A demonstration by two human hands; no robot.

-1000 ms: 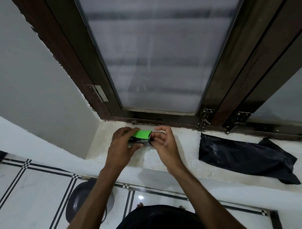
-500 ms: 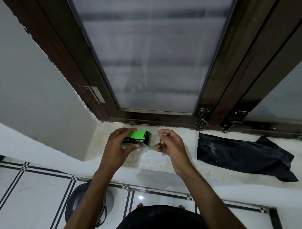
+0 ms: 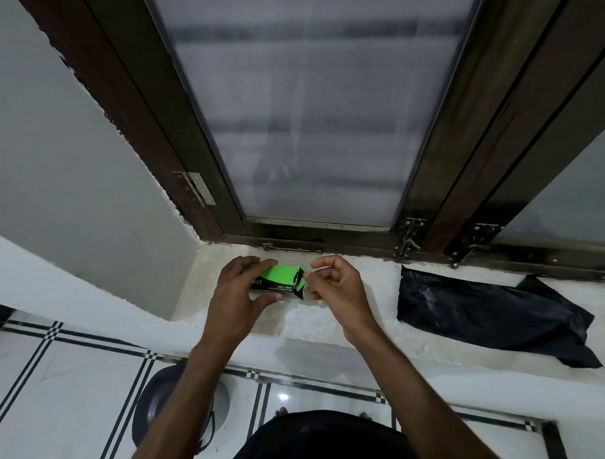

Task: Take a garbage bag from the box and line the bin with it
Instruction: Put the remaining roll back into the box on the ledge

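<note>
Standing on a white window sill [image 3: 325, 319], a small green and black box [image 3: 278, 280] of garbage bags is gripped by the left hand [image 3: 238, 295], with fingers over its far edge and the thumb under its near side. The word "BAGS" can be read on the black near face. At the right end of the box an opened green flap [image 3: 302, 283] is pinched between the thumb and forefinger of the right hand [image 3: 337, 285], whose other fingers are curled inward. Whether anything has been drawn out of the box cannot be told.

Further right on the same sill, well apart from the hands, a flattened black garbage bag [image 3: 490, 315] is laid, one corner hanging past the near edge. Behind the sill a dark wooden window frame [image 3: 444, 148] with frosted glass is seen, with metal latches along its lower rail.

Below the sill, on the tiled floor [image 3: 65, 392] at the near left, a round dark grey bin [image 3: 181, 414] is partly hidden by the left forearm.
</note>
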